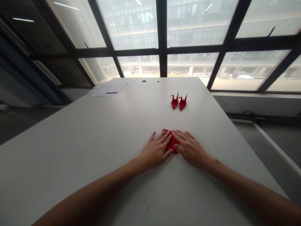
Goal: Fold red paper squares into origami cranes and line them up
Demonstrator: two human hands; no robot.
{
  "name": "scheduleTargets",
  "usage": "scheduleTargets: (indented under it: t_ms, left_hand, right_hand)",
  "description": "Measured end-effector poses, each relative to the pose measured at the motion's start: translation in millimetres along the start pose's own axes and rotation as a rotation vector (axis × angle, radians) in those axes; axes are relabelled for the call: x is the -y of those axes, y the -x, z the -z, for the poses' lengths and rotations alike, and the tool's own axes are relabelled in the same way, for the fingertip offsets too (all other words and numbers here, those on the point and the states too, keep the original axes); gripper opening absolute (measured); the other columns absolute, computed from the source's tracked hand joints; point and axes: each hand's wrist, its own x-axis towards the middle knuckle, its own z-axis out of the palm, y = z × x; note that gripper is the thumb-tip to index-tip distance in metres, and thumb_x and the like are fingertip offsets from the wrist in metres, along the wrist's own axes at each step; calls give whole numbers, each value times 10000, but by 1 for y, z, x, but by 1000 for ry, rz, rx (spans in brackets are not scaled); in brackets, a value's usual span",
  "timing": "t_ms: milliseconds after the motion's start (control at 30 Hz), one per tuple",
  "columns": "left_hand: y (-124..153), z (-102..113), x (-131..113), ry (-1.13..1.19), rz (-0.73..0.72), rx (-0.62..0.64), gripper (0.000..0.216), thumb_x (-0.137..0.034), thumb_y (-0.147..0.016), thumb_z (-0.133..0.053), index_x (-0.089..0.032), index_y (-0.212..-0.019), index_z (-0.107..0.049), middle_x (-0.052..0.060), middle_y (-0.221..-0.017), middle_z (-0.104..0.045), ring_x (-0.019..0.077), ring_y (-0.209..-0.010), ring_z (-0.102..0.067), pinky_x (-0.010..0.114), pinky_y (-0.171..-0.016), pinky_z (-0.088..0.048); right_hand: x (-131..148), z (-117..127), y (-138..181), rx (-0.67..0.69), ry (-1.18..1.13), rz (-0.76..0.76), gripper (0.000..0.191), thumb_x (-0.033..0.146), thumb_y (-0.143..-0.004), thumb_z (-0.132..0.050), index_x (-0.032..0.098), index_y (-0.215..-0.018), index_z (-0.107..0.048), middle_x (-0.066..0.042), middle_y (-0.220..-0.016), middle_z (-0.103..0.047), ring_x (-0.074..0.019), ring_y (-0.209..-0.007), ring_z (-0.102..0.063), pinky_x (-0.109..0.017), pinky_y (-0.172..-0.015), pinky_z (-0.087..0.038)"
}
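A small piece of red folded paper [172, 143] lies flat on the white table [94, 135]. My left hand [157, 150] rests on its left side, fingers stretched out and pressing down. From the right, my right hand [190, 147] lies over the paper's other side, its fingers also extended and flat. Both thumbs point inward near the lower edge of the paper. Part of the paper is hidden under my fingers. Farther back stand two red origami cranes, a left one [174, 103] and a right one [182, 104], side by side.
Several sheets of white paper [110, 87] lie at the far left of the table, with a dark pen-like strip [111, 93] on them. Two small dark round spots are near the far edge. Beyond stand large windows [192, 25]; a dark cable [252, 116] lies right of the table.
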Motion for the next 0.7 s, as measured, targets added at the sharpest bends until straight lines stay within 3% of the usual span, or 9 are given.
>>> scheduleTargets:
  t_ms: [100,200,300,400,467,567,700]
  left_hand:
    - [0,0,4,11,-18,21,709,-633,-993,-221,-258,-1585,-115,43,-1632,-200,230,-1528,-111,526,-1223,-94]
    - [-1,1,18,15,23,32,734,-661,-979,-223,-262,-1586,-117,56,-1630,-202,242,-1524,-134,520,-1222,-84]
    - [-4,3,36,8,155,39,732,-658,-981,-208,-228,-1574,-201,81,-1625,-219,286,-1516,-160,563,-1205,-106]
    - [-8,7,43,-3,287,-54,711,-590,-1012,-140,-146,-1554,-258,135,-1607,-262,284,-1512,-176,560,-1200,-138]
    - [-11,8,39,-3,205,-101,665,-535,-1032,-129,-147,-1562,-229,118,-1617,-245,240,-1518,-159,499,-1218,-140]
    - [-12,6,29,-9,-3,-47,629,-541,-1032,-177,-222,-1573,-202,59,-1628,-231,208,-1524,-133,454,-1230,-112]
    - [-11,-1,33,-1,14,24,633,-582,-1019,-191,-283,-1577,-177,26,-1626,-233,226,-1518,-166,473,-1222,-121]
  right_hand:
    - [-6,-5,1,104,21,15,678,546,-1016,-286,139,-1556,-250,-106,-1600,-287,-257,-1494,-235,-526,-1213,-175]
    - [-6,-5,2,139,36,-4,718,598,-1005,-232,140,-1558,-236,-119,-1605,-259,-250,-1502,-204,-539,-1220,-132]
    - [-4,-3,2,154,54,-24,741,615,-999,-205,120,-1548,-262,-140,-1604,-250,-253,-1504,-196,-546,-1219,-120]
    - [-3,-3,2,161,61,-22,753,618,-998,-202,105,-1547,-255,-137,-1604,-249,-251,-1507,-180,-537,-1222,-120]
    - [-3,-3,2,159,61,-16,763,626,-995,-207,103,-1549,-245,-135,-1603,-253,-252,-1509,-170,-540,-1222,-115]
    - [-3,-4,2,155,52,-7,770,636,-991,-210,114,-1556,-218,-133,-1610,-229,-255,-1512,-155,-549,-1219,-114]
    - [-4,-4,2,152,43,-4,762,630,-993,-206,120,-1560,-206,-132,-1611,-224,-256,-1514,-148,-554,-1218,-114]
